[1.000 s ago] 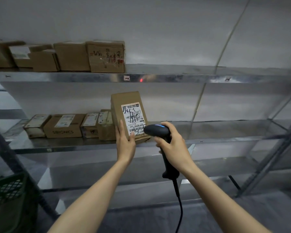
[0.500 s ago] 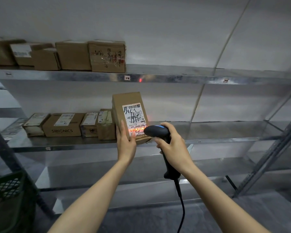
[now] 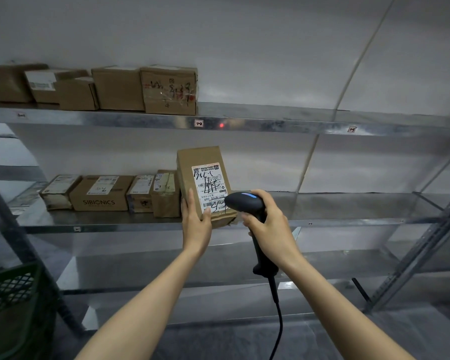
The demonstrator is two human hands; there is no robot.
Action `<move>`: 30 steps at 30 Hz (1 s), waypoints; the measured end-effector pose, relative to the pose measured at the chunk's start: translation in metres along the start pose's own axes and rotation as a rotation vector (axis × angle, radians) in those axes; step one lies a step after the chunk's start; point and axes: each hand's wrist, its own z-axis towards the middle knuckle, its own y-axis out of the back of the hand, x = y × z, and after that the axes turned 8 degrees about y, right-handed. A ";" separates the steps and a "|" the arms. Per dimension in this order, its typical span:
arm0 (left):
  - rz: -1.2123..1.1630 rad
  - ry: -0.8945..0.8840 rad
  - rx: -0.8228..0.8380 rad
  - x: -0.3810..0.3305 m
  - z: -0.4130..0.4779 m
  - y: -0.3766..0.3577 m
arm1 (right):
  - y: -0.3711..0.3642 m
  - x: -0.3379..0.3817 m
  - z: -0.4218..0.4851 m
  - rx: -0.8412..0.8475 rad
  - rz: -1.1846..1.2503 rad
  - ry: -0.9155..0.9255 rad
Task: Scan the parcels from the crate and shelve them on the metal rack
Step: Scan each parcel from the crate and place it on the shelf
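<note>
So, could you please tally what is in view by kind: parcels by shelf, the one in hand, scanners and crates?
Parcels on the upper shelf: 5
Parcels on the middle shelf: 4
Parcel held in the left hand: 1
Scanner in the right hand: 1
Green crate: 1
Total: 12

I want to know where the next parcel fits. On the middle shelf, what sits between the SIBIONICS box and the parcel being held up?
In the head view, two small cardboard boxes stand between the SIBIONICS box and the held parcel; no gap shows there.
</note>
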 end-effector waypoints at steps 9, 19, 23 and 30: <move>0.011 0.007 0.031 -0.006 -0.001 -0.009 | 0.015 -0.010 0.006 -0.030 0.004 -0.039; -0.015 0.046 0.095 -0.006 0.002 -0.042 | 0.042 -0.040 0.015 -0.041 0.013 -0.063; -0.022 0.065 0.097 -0.009 0.005 -0.059 | 0.055 -0.055 0.024 -0.032 0.001 -0.079; -0.024 0.052 0.133 -0.009 0.016 -0.082 | 0.064 -0.079 0.042 -0.035 -0.002 -0.096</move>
